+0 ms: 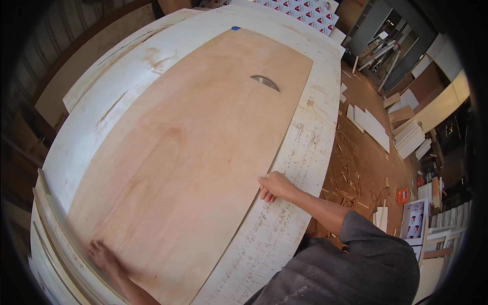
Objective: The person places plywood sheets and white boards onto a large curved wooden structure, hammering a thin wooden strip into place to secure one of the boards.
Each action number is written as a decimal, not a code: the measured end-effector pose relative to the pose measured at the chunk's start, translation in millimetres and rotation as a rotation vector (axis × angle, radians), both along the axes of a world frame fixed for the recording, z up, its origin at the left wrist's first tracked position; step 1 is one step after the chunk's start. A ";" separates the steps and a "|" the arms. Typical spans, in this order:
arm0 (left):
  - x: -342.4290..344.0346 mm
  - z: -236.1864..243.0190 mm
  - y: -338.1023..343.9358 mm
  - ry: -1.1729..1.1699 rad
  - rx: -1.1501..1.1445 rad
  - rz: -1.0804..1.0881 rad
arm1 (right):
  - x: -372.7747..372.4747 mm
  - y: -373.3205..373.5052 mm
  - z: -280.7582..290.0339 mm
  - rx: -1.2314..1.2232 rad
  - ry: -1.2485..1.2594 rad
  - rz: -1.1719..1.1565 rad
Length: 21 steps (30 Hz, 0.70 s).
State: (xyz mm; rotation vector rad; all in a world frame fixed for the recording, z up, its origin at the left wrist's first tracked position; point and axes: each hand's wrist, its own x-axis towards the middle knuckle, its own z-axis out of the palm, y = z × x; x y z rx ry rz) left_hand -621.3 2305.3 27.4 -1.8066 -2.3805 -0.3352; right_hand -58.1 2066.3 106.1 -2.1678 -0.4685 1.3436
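A large, light-brown plywood sheet (193, 142) lies flat on a white worktop (284, 218). Through its face, towards the far right, a curved metal saw blade (265, 82) sticks up as a thin arc. My left hand (103, 255) rests on the sheet's near left part with its fingers laid out, beside long wooden strips. At the right edge of the sheet, my right hand (273, 187) is closed, its fingers curled around the edge and the thumb side on top. A small blue piece (236, 28) shows at the sheet's far left corner.
Curved-looking wooden strips (66, 249) run along the worktop's near left side. Beyond its far end lies a white board (300, 12) with a printed pattern. To the right, offcuts and scraps (351, 178) litter the brown floor, with white boards (368, 127) further off.
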 end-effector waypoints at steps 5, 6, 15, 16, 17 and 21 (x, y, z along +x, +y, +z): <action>-17.0 -6.4 23.9 0.067 -0.071 -0.053 | -2.7 19.6 -4.0 0.010 -0.011 0.008; -16.9 -7.0 27.8 0.092 -0.096 -0.059 | -2.1 22.7 -3.0 0.001 -0.017 0.009; -27.6 -12.6 56.1 0.056 -0.103 -0.013 | -4.4 45.4 -4.8 0.048 -0.013 0.020; -25.4 -11.6 57.7 0.011 -0.076 0.003 | -4.8 47.2 -4.6 0.045 -0.008 0.021; -23.6 -11.8 59.7 -0.034 -0.049 0.019 | -5.1 48.9 -4.5 0.042 -0.004 0.022; -29.4 -20.1 67.8 0.033 -0.023 -0.040 | -2.8 53.8 -3.0 0.036 -0.015 0.029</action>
